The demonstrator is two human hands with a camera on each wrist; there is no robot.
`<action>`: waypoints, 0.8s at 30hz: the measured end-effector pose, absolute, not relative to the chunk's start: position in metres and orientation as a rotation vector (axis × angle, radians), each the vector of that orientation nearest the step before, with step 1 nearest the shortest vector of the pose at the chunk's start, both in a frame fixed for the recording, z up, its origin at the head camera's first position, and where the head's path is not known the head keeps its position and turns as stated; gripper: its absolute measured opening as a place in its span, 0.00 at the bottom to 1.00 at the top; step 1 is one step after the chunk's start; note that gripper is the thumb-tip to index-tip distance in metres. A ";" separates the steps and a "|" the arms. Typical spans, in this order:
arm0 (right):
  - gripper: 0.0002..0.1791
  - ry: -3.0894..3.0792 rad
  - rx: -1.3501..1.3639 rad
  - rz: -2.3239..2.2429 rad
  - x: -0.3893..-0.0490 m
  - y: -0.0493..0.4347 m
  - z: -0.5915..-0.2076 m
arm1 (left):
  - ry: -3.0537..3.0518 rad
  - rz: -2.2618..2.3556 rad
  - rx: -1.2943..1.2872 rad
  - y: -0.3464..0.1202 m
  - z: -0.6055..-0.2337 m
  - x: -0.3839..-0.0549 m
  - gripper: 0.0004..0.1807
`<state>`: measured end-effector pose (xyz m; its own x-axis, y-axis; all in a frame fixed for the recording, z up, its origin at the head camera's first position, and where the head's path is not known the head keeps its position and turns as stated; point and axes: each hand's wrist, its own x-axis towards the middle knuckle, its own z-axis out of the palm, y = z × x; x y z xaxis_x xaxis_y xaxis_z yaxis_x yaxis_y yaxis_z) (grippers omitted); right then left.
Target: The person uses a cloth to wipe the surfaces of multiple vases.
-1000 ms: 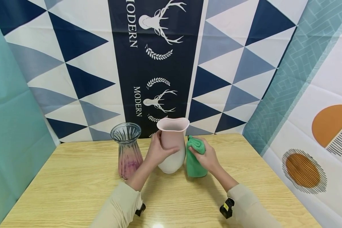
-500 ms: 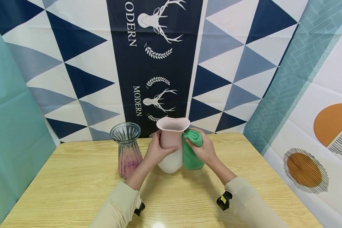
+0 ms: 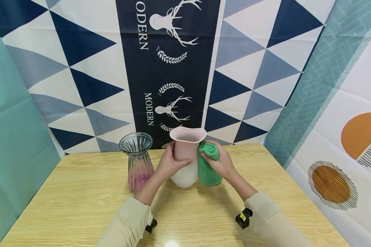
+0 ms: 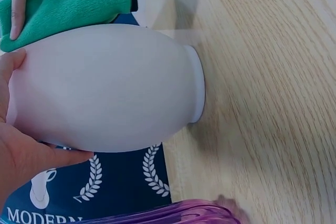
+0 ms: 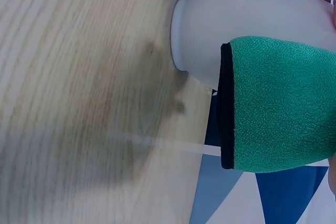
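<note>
A pink-to-white vase (image 3: 185, 173) with a wavy rim stands upright towards the back of the table. My left hand (image 3: 170, 164) grips it around the neck from the left, thumb across the front. In my right hand (image 3: 223, 163) is a folded green cloth (image 3: 209, 173), bunched at the top and hanging down along the vase's right side. The left wrist view shows the cloth (image 4: 79, 3) lying against the vase's side near the neck. A dark edging runs along the cloth's lower end (image 5: 227, 108) in the right wrist view.
Left of the vase stands a ribbed glass vase (image 3: 139, 164), blue-grey at the top and pink below, close to my left forearm. The wooden table (image 3: 80, 206) ends at a patterned wall hanging (image 3: 170, 68) behind. Fabric panels flank both sides.
My right hand has brought the green cloth leftward from slightly apart to against the vase; in the last half second it dipped slightly. The left hand keeps its grip on the vase.
</note>
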<state>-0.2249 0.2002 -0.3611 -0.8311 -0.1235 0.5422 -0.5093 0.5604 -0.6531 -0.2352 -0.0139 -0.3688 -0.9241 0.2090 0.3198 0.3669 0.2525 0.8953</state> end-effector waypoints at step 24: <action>0.26 -2.540 0.425 1.160 -0.217 0.213 -0.397 | -2.385 -1.753 -0.556 -0.013 -0.369 -0.234 0.52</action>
